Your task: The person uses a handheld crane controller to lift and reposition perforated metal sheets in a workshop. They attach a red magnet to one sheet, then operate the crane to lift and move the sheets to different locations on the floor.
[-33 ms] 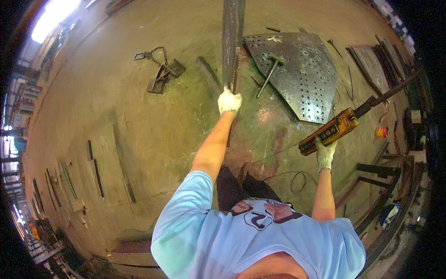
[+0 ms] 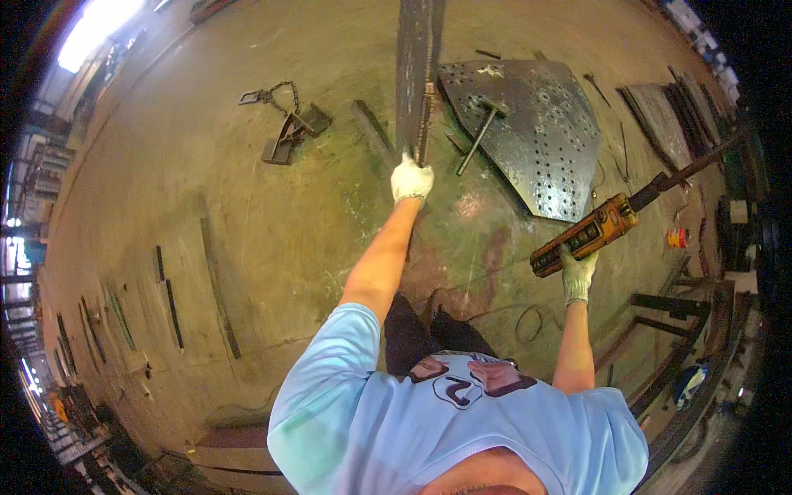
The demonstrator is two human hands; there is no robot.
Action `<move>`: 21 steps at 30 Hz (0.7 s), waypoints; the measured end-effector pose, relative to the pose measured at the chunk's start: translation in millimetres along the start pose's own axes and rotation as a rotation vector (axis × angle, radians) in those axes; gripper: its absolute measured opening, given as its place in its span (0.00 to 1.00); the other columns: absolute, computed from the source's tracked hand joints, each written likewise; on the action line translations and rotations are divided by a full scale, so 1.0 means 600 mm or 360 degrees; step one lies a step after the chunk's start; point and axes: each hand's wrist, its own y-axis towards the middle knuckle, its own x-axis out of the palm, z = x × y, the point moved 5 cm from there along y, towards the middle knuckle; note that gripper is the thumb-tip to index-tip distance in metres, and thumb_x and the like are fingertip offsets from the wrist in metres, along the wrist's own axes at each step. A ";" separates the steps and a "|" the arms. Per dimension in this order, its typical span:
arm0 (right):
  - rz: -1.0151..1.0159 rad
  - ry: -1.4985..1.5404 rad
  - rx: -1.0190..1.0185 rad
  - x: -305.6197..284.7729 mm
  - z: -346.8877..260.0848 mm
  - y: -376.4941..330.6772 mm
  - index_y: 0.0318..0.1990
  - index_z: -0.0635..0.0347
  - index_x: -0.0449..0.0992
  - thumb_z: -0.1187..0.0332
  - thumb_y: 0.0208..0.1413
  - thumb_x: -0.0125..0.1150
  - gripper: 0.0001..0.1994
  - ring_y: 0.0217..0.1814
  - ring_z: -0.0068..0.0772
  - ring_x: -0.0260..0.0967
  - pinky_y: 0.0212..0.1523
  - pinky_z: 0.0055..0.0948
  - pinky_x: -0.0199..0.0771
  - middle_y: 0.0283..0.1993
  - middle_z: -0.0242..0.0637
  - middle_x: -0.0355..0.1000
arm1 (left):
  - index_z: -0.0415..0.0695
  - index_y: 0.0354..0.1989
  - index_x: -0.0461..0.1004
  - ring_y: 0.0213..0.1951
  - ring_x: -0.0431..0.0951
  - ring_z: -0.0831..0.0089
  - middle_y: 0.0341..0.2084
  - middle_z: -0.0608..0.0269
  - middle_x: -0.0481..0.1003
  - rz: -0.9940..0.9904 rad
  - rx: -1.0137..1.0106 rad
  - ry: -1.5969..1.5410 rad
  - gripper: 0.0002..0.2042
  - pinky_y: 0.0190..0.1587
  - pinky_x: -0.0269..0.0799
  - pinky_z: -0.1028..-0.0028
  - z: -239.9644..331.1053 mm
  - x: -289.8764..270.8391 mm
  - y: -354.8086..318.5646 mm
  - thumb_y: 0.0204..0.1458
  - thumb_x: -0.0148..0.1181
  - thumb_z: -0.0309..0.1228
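Note:
My left hand, in a white work glove, is closed on the near end of a long dark metal beam that runs away from me to the top of the view. In my gloved right hand is a yellow hoist pendant control with a row of dark buttons, its thick cable reaching up to the right. The fingers wrap the pendant from below; where the thumb presses is too small to tell. Beyond the pendant a steel plate full of drilled holes lies on the floor, with a T-shaped metal tool across its left edge.
Left of the beam lie a chain with metal clamps and a flat bar. Metal strips are scattered at left. A steel frame, a small orange container and stacked plates stand at right. A thin cable loops near my feet.
The near end of the beam and my left hand have shifted slightly to the right. My right hand and the pendant stay nearly where they were.

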 end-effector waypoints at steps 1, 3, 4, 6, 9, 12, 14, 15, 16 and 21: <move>0.0032 -0.0151 -0.0017 0.012 -0.011 0.001 0.62 0.65 0.59 0.70 0.41 0.76 0.40 0.54 0.40 0.70 0.57 0.35 0.68 0.54 0.46 0.71 | 0.35 0.63 0.60 0.42 0.79 0.49 0.38 0.40 0.78 -0.0009 0.0013 0.0062 0.35 0.49 0.74 0.59 0.005 -0.004 0.005 0.46 0.59 0.41; 0.0113 -0.0456 -0.0043 0.027 -0.029 -0.001 0.63 0.65 0.58 0.69 0.40 0.76 0.41 0.54 0.41 0.70 0.57 0.35 0.69 0.54 0.46 0.71 | 0.33 0.63 0.59 0.43 0.79 0.47 0.38 0.38 0.78 0.0039 -0.0009 0.0001 0.37 0.48 0.74 0.59 0.011 -0.003 0.008 0.46 0.59 0.41; 0.0107 -0.0492 -0.0029 0.038 -0.032 0.002 0.63 0.65 0.58 0.68 0.40 0.76 0.41 0.54 0.41 0.70 0.57 0.36 0.69 0.53 0.46 0.71 | 0.33 0.64 0.58 0.43 0.79 0.47 0.38 0.38 0.78 0.0031 -0.0048 -0.0009 0.37 0.48 0.74 0.59 0.020 -0.005 0.008 0.46 0.59 0.41; 0.0105 -0.0560 -0.0002 0.060 -0.039 0.005 0.63 0.65 0.59 0.67 0.40 0.76 0.41 0.54 0.42 0.71 0.56 0.36 0.69 0.53 0.46 0.72 | 0.32 0.64 0.57 0.41 0.79 0.46 0.38 0.38 0.78 0.0078 -0.0093 -0.0050 0.38 0.47 0.74 0.58 0.034 -0.007 0.008 0.46 0.59 0.41; 0.0090 -0.0300 -0.0099 0.077 -0.053 -0.011 0.62 0.64 0.60 0.65 0.40 0.77 0.41 0.53 0.42 0.72 0.56 0.36 0.69 0.52 0.46 0.73 | 0.35 0.66 0.56 0.41 0.79 0.47 0.37 0.39 0.78 0.0140 -0.0094 -0.0077 0.38 0.46 0.75 0.58 0.041 0.014 0.010 0.47 0.59 0.41; 0.0083 -0.0428 -0.0003 0.081 -0.044 -0.011 0.62 0.63 0.60 0.66 0.39 0.76 0.41 0.53 0.41 0.72 0.56 0.36 0.69 0.51 0.45 0.73 | 0.37 0.68 0.51 0.44 0.79 0.48 0.46 0.40 0.75 -0.0065 -0.0216 -0.0140 0.40 0.48 0.74 0.58 0.040 0.046 0.016 0.48 0.60 0.39; 0.0027 -0.0440 -0.0065 0.083 -0.050 -0.011 0.62 0.63 0.60 0.66 0.39 0.76 0.41 0.53 0.40 0.72 0.56 0.36 0.70 0.51 0.45 0.73 | 0.39 0.69 0.49 0.47 0.78 0.49 0.53 0.41 0.71 -0.0100 -0.0281 -0.0174 0.41 0.49 0.74 0.59 0.037 0.079 0.019 0.48 0.61 0.39; 0.0006 -0.0448 -0.0093 0.080 -0.050 -0.010 0.61 0.63 0.60 0.66 0.39 0.76 0.41 0.53 0.40 0.72 0.56 0.36 0.70 0.51 0.45 0.73 | 0.39 0.69 0.48 0.47 0.78 0.49 0.54 0.42 0.71 -0.0108 -0.0292 -0.0177 0.41 0.49 0.74 0.59 0.038 0.097 0.021 0.49 0.61 0.39; 0.0060 -0.0479 -0.0090 0.074 -0.038 -0.007 0.62 0.62 0.59 0.65 0.38 0.77 0.42 0.53 0.41 0.72 0.56 0.37 0.70 0.51 0.45 0.73 | 0.39 0.69 0.48 0.47 0.78 0.49 0.55 0.43 0.70 -0.0118 -0.0302 -0.0180 0.41 0.49 0.74 0.58 0.039 0.115 0.023 0.49 0.61 0.39; 0.0101 -0.0662 0.0054 0.051 -0.050 -0.011 0.63 0.60 0.58 0.65 0.38 0.77 0.43 0.54 0.44 0.73 0.55 0.38 0.71 0.52 0.46 0.74 | 0.38 0.70 0.45 0.47 0.78 0.49 0.57 0.43 0.69 -0.0114 -0.0315 -0.0160 0.43 0.49 0.74 0.58 0.050 0.204 0.034 0.48 0.62 0.40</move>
